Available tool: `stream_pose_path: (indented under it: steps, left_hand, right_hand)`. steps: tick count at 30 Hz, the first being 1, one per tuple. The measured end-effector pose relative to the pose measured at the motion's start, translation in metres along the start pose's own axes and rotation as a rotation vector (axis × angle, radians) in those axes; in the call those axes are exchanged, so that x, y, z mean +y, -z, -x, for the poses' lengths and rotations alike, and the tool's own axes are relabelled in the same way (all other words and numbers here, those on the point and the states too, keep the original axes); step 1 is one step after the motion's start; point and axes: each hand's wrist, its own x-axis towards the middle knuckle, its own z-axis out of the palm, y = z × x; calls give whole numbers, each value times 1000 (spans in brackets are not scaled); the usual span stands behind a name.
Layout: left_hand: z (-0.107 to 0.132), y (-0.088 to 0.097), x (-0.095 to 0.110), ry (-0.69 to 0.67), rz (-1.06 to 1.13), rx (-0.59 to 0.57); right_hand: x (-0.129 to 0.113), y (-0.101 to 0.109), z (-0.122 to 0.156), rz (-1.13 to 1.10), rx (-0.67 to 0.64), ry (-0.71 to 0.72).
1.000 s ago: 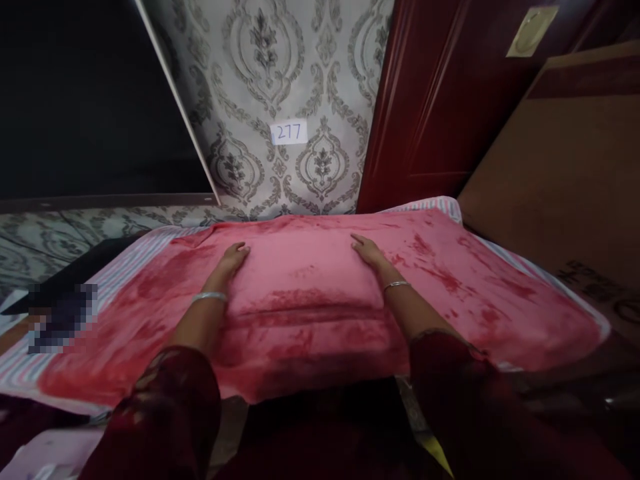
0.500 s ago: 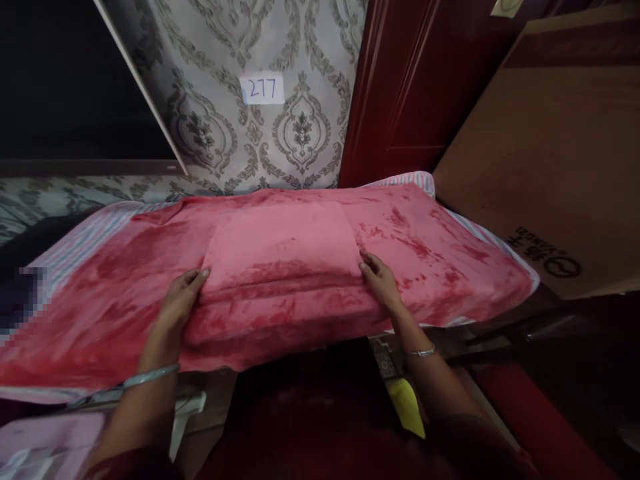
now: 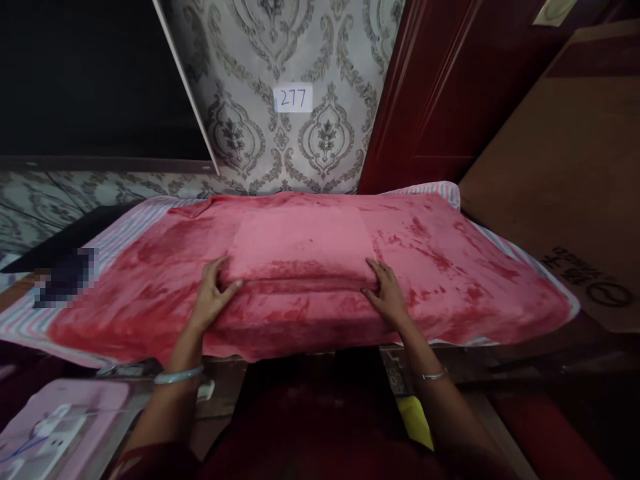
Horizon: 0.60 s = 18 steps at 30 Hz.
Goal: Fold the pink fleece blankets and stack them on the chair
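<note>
A folded pink plush cloth [image 3: 305, 237] lies flat as a neat rectangle on a pink-and-red plush cover [image 3: 430, 267], with its layered fold along the near edge. At its near left corner rests my left hand [image 3: 214, 293], thumb and fingers spread apart around the corner. My right hand [image 3: 387, 290] touches the near right corner in the same way, thumb on the near side and fingers along the right edge. Neither hand visibly pinches the fabric; the undersides of the fingers are partly hidden.
Striped cloth [image 3: 133, 227] shows beneath the cover's edges. A dark screen [image 3: 100, 87] stands back left, and a large cardboard box [image 3: 560, 180] leans at right beside a red door [image 3: 425, 87]. A pink case [image 3: 75, 407] sits low at left.
Both hands have loosened from a pinch on the cloth's sides to spread fingers at its near corners. The whole view has shifted, so the scene appears further right.
</note>
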Motion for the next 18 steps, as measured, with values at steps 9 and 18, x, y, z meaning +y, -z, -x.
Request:
stream_pose_path:
  steps: [9, 18]
  left_hand:
    - [2, 7, -7, -130, -377, -260]
    - [-18, 3, 3, -90, -385, -153]
  right_hand:
    - [0, -7, -2, 63, 23, 7]
    - [-18, 12, -24, 142, 19, 50]
